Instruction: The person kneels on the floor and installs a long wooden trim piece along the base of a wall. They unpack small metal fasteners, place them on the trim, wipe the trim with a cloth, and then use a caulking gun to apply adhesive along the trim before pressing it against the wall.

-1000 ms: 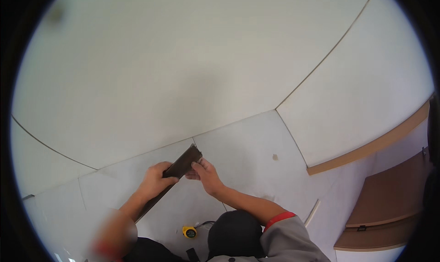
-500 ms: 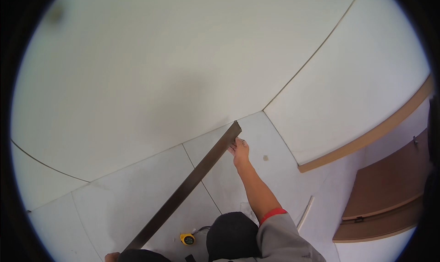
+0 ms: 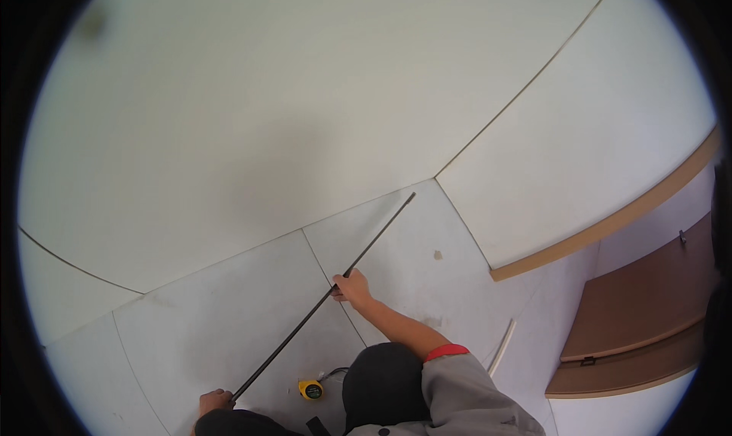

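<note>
A long dark brown strip [image 3: 290, 338], seen edge-on as a narrow line, slants over the pale tiled floor from lower left to upper right. My right hand [image 3: 351, 287] grips it around its middle, fingers wrapped round it. My left hand [image 3: 213, 402] is closed on its lower end, partly hidden behind my dark-clothed leg. A yellow tape measure [image 3: 310, 389] with a dark strap lies on the floor below the strip, beside my knee.
White wall panels [image 3: 320, 93] rise beyond the floor, their corner right of the strip's far end. A light wood edging [image 3: 579, 249] borders the right panel. A brown door [image 3: 640, 299] is at the far right. A pale narrow piece [image 3: 502, 348] lies right of my arm.
The strip has moved up and right and turned from showing its broad face to edge-on. My right hand has moved from near its far end down to its middle.
</note>
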The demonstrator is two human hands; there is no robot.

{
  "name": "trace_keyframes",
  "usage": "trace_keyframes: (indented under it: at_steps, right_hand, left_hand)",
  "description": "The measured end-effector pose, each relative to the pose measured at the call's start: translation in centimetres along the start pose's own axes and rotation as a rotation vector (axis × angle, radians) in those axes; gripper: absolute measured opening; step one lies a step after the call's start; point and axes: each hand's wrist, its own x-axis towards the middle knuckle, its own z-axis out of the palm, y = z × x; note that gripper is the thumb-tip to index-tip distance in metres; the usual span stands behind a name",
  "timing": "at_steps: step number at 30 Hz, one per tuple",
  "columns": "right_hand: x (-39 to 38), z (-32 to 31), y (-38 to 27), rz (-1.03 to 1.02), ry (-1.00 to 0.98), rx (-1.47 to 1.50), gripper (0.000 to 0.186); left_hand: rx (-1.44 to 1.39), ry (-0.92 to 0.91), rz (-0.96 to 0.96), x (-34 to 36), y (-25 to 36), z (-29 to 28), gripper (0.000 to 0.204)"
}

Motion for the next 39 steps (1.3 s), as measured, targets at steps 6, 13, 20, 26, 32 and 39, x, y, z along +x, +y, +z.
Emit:
trace_keyframes:
  at_steps: [6, 13, 20, 26, 32, 39]
  right_hand:
    - [1.6, -0.8, 0.5, -0.076, 0.046, -0.080, 0.025]
    - [6.4, -5.1, -0.3, -0.041, 0.117, -0.029, 0.018]
    - [11.5, -8.1, 0.3, -0.106, 0.203, -0.077, 0.021]
    - [15.0, -9.2, -0.4, -0.141, 0.193, -0.005, 0.027]
    - [16.6, -9.6, -2.3, -0.111, 0.217, 0.075, 0.029]
    - [17.9, -8.1, -3.5, -0.127, 0.128, 0.109, 0.030]
  left_hand:
    - [0.096, 0.178, -0.137, -3.0, -3.7, 4.5, 0.019]
    - [0.056, 0.107, -0.275, -17.5, -14.8, 6.2, 0.021]
    - [0.320, 0.222, -0.480, -12.5, -15.2, 5.1, 0.006]
    - [0.303, 0.384, -0.377, -7.4, -13.9, -0.6, 0.006]
    - [0.387, 0.432, -0.379, -2.2, -13.3, -5.4, 0.005]
    - [0.532, 0.426, -0.431, -0.3, -15.2, -7.3, 0.009]
